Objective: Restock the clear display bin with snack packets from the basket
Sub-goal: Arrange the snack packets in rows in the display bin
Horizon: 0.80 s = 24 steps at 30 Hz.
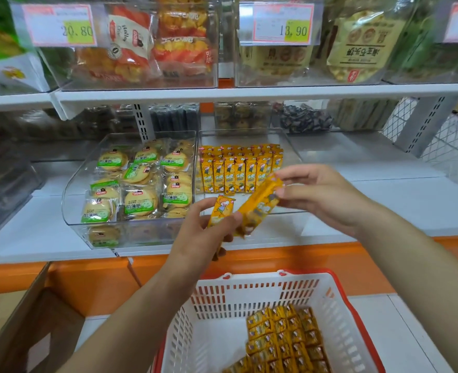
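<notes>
My left hand [201, 232] grips a small bunch of yellow snack packets [220, 210] in front of the shelf. My right hand [322, 195] pinches the upper end of another yellow packet [260, 203], which slants down toward the left hand's bunch. Behind both hands stands the clear display bin [289, 146], with several rows of the same yellow packets [238, 170] standing upright in its left part. Below, a white basket with a red rim [341, 297] holds many more yellow packets [284, 337] in its right half.
A neighbouring clear bin [71, 189] to the left holds round biscuit packs with green labels. An upper shelf carries more bins with price tags [283, 22]. An orange shelf edge [93, 275] runs below, and a cardboard box [20, 319] is at lower left.
</notes>
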### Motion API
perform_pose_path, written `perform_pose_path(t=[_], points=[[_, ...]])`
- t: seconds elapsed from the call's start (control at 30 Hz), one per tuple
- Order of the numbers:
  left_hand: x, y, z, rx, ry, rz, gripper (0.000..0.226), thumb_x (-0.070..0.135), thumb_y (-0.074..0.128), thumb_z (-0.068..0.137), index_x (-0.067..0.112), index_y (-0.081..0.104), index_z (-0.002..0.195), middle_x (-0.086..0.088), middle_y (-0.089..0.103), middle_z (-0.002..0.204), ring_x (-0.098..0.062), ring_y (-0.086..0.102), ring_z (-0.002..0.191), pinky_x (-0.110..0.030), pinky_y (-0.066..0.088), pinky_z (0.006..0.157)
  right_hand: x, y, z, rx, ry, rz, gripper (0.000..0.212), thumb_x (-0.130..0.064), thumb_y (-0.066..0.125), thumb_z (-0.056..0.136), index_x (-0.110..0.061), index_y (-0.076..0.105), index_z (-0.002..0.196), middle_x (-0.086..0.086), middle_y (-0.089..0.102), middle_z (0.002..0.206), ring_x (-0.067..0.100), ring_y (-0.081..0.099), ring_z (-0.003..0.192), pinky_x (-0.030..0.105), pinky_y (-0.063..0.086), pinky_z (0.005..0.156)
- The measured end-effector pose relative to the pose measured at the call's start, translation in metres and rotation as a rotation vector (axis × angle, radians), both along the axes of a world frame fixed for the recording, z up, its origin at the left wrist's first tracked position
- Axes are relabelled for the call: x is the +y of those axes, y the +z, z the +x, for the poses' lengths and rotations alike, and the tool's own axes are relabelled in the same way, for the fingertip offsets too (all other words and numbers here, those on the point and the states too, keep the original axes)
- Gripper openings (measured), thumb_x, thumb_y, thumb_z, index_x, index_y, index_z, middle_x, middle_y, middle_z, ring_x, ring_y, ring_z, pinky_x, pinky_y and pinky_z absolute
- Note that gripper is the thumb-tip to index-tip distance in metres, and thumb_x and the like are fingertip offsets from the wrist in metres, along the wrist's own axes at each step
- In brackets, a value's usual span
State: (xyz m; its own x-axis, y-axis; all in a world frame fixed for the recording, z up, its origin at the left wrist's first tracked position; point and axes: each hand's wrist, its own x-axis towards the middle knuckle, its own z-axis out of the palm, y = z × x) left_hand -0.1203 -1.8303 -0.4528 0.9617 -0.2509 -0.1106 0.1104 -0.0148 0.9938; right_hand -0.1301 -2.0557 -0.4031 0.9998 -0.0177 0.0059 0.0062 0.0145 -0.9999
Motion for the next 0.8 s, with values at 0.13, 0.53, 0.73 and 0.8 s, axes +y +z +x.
perform_pose_path(t=[0.13, 0.53, 0.73, 0.8], points=[[0.011, -0.002, 0.013, -0.054, 0.090, -0.001, 0.042, 0.024, 0.071, 0.094, 0.035, 0.054, 0.131, -0.004, 0.073, 0.103, -0.006, 0.071, 0.069, -0.019, 0.050, 0.053, -0.035, 0.021, 0.020, -0.119, -0.099, -0.488, 0.023, -0.001, 0.079, 0.077, -0.017, 0.073, 0.093, 0.005, 0.077, 0.086, 0.017, 0.072, 0.077, 0.026, 0.056, 0.075], [0.010, -0.013, 0.036, -0.108, 0.100, 0.021, 0.042, 0.019, 0.074, 0.091, 0.042, 0.057, 0.121, 0.008, 0.078, 0.094, -0.013, 0.075, 0.087, -0.028, 0.060, 0.063, -0.089, -0.008, 0.162, -0.157, -0.146, -1.366, 0.034, -0.027, 0.081, 0.077, -0.022, 0.071, 0.110, -0.006, 0.061, 0.087, 0.017, 0.056, 0.082, 0.026, 0.036, 0.069], [0.008, -0.020, 0.041, -0.080, 0.038, 0.020, 0.044, 0.014, 0.076, 0.088, 0.044, 0.057, 0.115, 0.011, 0.078, 0.098, -0.010, 0.075, 0.087, -0.021, 0.060, 0.061, -0.089, -0.010, 0.194, -0.026, 0.028, -1.411, 0.038, -0.018, 0.083, 0.077, -0.014, 0.071, 0.112, 0.006, 0.066, 0.109, 0.017, 0.058, 0.089, 0.024, 0.040, 0.073], [0.006, -0.021, 0.044, -0.075, 0.048, 0.011, 0.046, 0.015, 0.077, 0.087, 0.045, 0.057, 0.115, 0.008, 0.078, 0.100, -0.014, 0.075, 0.090, -0.029, 0.063, 0.068, -0.086, -0.012, 0.199, 0.010, 0.041, -1.431, 0.038, -0.019, 0.083, 0.077, -0.015, 0.071, 0.113, 0.005, 0.066, 0.112, 0.017, 0.058, 0.090, 0.024, 0.041, 0.074]])
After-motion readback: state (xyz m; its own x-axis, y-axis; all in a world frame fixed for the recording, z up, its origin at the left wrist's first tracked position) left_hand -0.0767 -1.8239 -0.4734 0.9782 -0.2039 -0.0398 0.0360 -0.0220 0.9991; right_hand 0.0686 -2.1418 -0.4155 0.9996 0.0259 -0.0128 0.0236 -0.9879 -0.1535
